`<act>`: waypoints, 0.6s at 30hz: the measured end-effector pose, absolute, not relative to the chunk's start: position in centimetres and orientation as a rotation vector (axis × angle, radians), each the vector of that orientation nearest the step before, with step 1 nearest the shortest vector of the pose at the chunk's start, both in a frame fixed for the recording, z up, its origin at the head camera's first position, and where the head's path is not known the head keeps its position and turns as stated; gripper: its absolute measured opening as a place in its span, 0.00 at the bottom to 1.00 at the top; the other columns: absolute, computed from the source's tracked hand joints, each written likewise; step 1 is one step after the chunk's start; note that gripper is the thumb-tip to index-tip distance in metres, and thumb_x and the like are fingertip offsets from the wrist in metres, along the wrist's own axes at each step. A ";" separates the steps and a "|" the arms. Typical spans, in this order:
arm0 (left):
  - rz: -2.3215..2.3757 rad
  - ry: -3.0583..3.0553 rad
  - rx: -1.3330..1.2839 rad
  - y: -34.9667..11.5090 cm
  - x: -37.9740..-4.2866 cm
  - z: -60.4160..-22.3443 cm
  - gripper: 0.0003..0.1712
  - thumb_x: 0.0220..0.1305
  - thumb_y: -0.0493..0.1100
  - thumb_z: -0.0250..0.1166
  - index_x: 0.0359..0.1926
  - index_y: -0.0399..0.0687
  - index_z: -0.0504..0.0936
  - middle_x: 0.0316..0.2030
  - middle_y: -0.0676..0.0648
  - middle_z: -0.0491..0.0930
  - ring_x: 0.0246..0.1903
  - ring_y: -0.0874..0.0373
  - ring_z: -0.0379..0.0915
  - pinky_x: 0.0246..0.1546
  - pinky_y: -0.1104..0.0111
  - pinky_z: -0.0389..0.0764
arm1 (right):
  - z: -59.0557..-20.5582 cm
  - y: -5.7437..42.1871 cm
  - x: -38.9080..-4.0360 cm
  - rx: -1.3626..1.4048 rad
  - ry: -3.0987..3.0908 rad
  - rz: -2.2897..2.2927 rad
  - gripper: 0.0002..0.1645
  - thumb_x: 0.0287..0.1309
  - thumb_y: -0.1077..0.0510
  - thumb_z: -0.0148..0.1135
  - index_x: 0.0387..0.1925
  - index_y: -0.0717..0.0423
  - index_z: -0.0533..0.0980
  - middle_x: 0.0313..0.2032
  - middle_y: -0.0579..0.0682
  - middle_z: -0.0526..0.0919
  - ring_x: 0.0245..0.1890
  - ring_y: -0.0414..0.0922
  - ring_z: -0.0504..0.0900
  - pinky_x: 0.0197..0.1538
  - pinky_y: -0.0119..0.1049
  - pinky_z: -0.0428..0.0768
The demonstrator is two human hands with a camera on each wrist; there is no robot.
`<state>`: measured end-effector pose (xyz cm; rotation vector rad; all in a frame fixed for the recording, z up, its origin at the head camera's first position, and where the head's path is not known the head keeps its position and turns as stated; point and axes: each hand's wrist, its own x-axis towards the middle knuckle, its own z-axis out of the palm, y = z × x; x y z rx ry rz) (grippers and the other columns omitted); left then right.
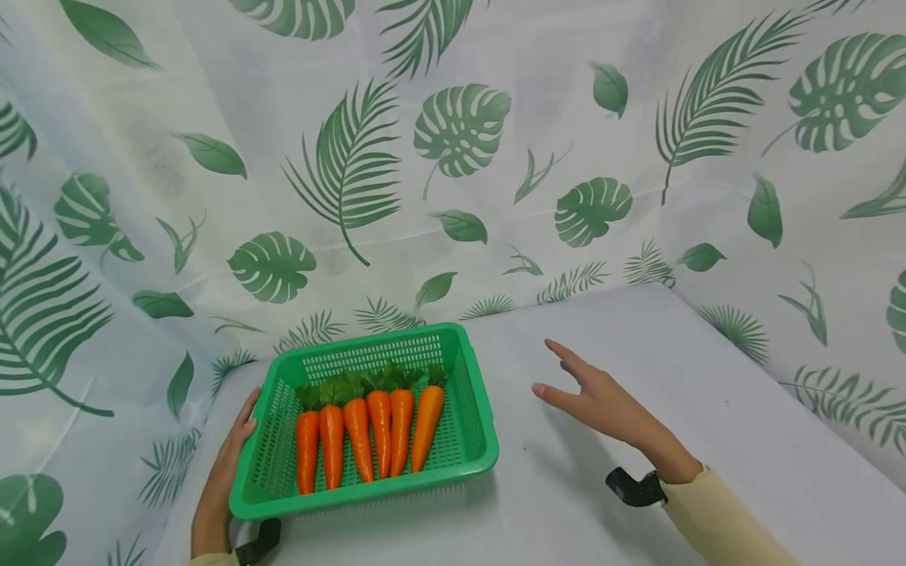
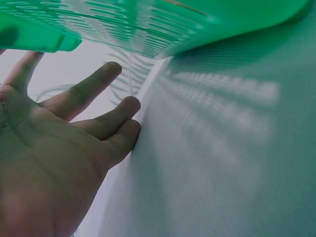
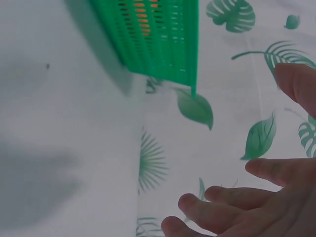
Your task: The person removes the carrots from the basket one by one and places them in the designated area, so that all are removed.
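A green plastic basket (image 1: pixel 368 489) with slotted walls stands on the white surface, left of centre in the head view. Several orange carrots (image 1: pixel 357 436) with green leafy tops lie side by side in it. My left hand (image 1: pixel 232 450) is at the basket's left side, fingers extended near the rim; whether they bear on it is hard to tell. From the left wrist, that hand (image 2: pixel 54 163) shows spread, fairly straight fingers below the basket's rim. To the right of the basket, my right hand (image 1: pixel 602 399) hovers apart from it, thumb and fingers spread, holding nothing.
A white cloth with green leaf prints (image 1: pixel 460 157) hangs behind and on both sides of the table (image 1: pixel 637 338). The basket's back edge is close to the rear cloth. Black wrist mounts (image 1: pixel 633 487) sit at both wrists.
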<state>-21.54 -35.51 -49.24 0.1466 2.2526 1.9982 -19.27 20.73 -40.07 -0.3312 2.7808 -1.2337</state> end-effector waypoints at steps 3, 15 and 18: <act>1.948 2.282 0.147 -35.5 -21.4 -49.2 0.41 0.90 0.56 0.34 0.85 0.45 0.24 0.83 0.29 0.30 0.55 0.86 0.63 0.54 0.82 0.69 | -39.7 20.3 -19.5 -0.350 2.728 -1.297 0.56 0.73 0.35 0.65 0.86 0.55 0.52 0.82 0.64 0.55 0.77 0.69 0.60 0.66 0.73 0.69; 1.990 2.230 0.106 -35.2 -21.1 -49.1 0.43 0.89 0.61 0.36 0.87 0.53 0.24 0.84 0.33 0.29 0.58 0.82 0.63 0.55 0.82 0.70 | -38.1 17.2 -21.1 -0.490 2.559 -1.479 0.57 0.72 0.39 0.69 0.87 0.52 0.50 0.84 0.57 0.51 0.79 0.66 0.59 0.67 0.67 0.72; 1.990 2.229 0.096 -35.2 -21.1 -49.1 0.43 0.89 0.61 0.36 0.87 0.53 0.25 0.84 0.32 0.30 0.58 0.82 0.63 0.55 0.82 0.70 | -37.8 16.2 -21.5 -0.525 2.539 -1.481 0.56 0.72 0.40 0.68 0.87 0.53 0.50 0.84 0.58 0.52 0.78 0.67 0.60 0.66 0.66 0.73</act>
